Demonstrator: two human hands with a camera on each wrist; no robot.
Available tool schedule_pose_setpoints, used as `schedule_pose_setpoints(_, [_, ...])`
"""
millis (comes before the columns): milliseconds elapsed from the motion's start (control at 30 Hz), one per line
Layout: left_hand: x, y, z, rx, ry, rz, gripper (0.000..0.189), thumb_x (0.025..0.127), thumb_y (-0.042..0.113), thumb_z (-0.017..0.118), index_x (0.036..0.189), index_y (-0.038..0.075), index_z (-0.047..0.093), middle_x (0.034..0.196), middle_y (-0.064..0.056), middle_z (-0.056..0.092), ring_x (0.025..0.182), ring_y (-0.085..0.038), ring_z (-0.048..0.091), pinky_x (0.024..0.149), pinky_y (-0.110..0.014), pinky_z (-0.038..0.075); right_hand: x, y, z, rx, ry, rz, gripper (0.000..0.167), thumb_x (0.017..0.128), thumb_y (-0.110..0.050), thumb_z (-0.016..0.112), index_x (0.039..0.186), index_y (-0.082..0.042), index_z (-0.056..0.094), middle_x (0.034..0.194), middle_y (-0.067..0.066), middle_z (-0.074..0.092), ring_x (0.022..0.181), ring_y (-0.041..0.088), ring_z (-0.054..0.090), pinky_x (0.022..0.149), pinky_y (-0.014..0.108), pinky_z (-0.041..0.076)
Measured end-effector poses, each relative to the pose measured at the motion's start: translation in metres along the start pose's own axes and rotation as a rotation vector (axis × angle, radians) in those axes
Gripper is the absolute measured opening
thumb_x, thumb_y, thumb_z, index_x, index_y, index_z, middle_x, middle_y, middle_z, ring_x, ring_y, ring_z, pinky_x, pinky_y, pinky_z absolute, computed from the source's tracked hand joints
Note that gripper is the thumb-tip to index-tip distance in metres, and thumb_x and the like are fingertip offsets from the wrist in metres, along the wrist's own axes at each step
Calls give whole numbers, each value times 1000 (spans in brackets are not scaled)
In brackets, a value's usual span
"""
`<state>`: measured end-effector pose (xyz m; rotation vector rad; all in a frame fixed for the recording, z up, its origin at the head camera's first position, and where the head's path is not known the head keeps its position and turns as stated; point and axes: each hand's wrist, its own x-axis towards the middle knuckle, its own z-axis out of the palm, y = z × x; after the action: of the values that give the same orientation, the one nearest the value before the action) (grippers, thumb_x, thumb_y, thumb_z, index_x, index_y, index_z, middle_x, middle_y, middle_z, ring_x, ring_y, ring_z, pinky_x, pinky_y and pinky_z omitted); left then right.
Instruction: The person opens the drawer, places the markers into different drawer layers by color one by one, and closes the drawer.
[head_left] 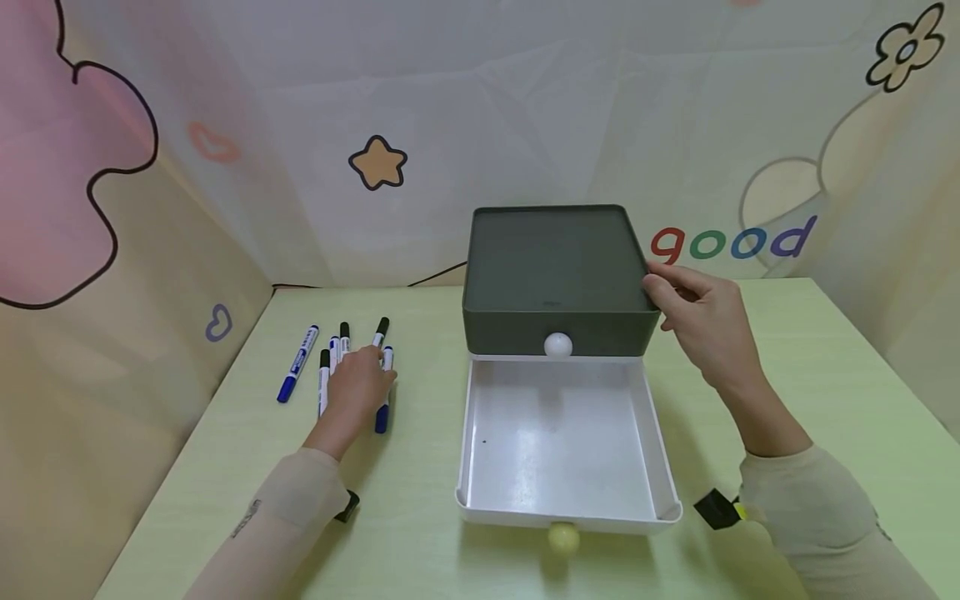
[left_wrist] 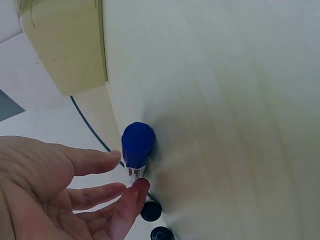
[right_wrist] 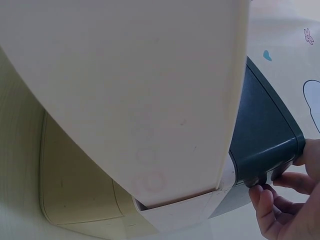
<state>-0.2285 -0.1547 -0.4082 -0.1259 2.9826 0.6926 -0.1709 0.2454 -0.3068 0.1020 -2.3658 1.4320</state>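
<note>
My left hand (head_left: 358, 385) is over a group of markers on the table. Its thumb and fingertips are right at a blue-capped marker (left_wrist: 138, 145), spread apart rather than closed round it. Near it lie more white markers with black caps, such as a black-capped marker (head_left: 324, 360), partly hidden by the hand. My right hand (head_left: 705, 321) rests its fingertips against the right side of a dark grey drawer box (head_left: 555, 262). Below the grey part, a white drawer (head_left: 562, 433) with a pale yellow knob (head_left: 564, 539) is pulled out, bare inside.
A separate blue-capped marker (head_left: 298, 364) lies left of the group. The grey upper drawer has a white knob (head_left: 558, 344) and is pushed in. A printed cloth backdrop (head_left: 555, 125) hangs behind and beside the light green table (head_left: 420, 533).
</note>
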Motion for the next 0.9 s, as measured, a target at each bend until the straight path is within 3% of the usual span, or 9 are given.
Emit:
schedule_pose_setpoints(333, [1, -1, 4, 48, 12, 33, 18, 97, 11, 68, 104, -6, 67, 83, -16, 63, 67, -28, 59, 51, -33, 42, 0, 0, 0, -11, 0, 5, 40, 104, -27, 62, 138, -6, 67, 101, -14, 67, 68, 13, 57, 58, 19, 48])
schedule_pose_setpoints(567, [3, 2, 8, 106, 17, 30, 21, 97, 11, 68, 103, -8, 64, 89, -21, 65, 69, -29, 61, 52, -34, 47, -1, 0, 0, 4, 4, 0, 40, 103, -27, 63, 137, -5, 67, 99, -15, 67, 66, 12, 57, 57, 18, 47])
schedule_pose_setpoints(900, [4, 3, 6, 89, 2, 31, 14, 96, 7, 67, 100, -6, 65, 84, -17, 63, 70, -28, 60, 53, -34, 46, 0, 0, 1, 8, 5, -5, 40, 103, -26, 64, 137, -4, 67, 97, -16, 67, 66, 11, 56, 58, 17, 48])
